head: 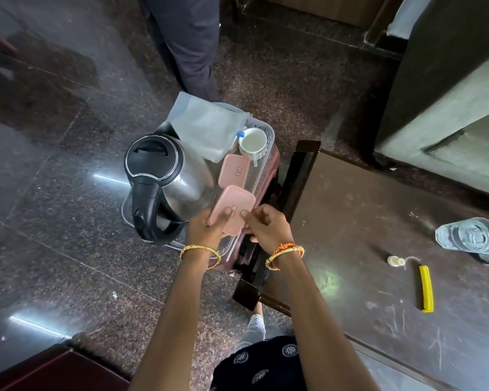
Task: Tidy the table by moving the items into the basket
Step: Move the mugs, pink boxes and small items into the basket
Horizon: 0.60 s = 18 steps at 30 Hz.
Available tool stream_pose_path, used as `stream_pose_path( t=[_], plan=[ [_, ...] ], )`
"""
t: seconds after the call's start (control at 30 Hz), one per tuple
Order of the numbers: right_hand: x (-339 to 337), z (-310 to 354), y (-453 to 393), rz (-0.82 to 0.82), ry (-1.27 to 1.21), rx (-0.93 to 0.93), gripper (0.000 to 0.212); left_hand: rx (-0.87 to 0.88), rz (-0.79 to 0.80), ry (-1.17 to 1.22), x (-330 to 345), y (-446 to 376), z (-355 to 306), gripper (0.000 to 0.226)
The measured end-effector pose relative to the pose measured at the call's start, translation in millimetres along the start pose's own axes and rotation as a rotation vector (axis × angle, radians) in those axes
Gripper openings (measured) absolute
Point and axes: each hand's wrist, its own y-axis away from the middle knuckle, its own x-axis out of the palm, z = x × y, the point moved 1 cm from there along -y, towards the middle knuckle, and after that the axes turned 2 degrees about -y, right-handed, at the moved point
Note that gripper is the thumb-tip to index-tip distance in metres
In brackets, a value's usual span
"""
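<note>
A pale perforated basket (269, 142) stands on the floor left of the brown table (364, 221). Inside it are a steel kettle (164, 179) with a black lid and handle, a grey-white pouch (206, 128), a white cup (253, 143) and a pink lidded box (234, 170). Over the basket's near end, my left hand (206, 230) grips a second pink box (233, 206) from below and the left. My right hand (266, 225) pinches that same box at its right edge.
On the table lie a yellow strip (426, 287), a small cream bottle (395, 261) and a glass tumbler (470, 235) at the right edge. A person's dark trouser legs (187, 43) stand beyond the basket. A wall and step rise at the far right.
</note>
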Motion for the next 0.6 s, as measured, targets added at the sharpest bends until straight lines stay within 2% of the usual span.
stream_pose_path(
  t=[0.07,0.17,0.3,0.4,0.6],
  plan=[
    [5.0,-0.6,-0.7,-0.057,0.017,-0.013,0.017,0.028,-0.024,-0.063,-8.0,-3.3,8.1,0.024],
    [12.6,7.1,-5.1,-0.122,0.114,-0.141,0.027,0.051,-0.069,-0.195,-12.4,-9.2,17.4,0.026],
    [26.5,14.2,-13.7,-0.048,0.324,-0.198,0.026,-0.049,-0.152,-0.271,-11.0,-17.9,34.4,0.024],
    [36.8,14.6,-19.4,-0.03,0.504,-0.184,0.025,-0.145,-0.199,-0.197,-2.8,-22.5,41.6,0.026],
    [54.8,8.5,-23.1,-0.108,0.837,-0.252,0.029,-0.197,-0.314,-0.18,12.4,-35.4,34.2,0.019]
  ],
)
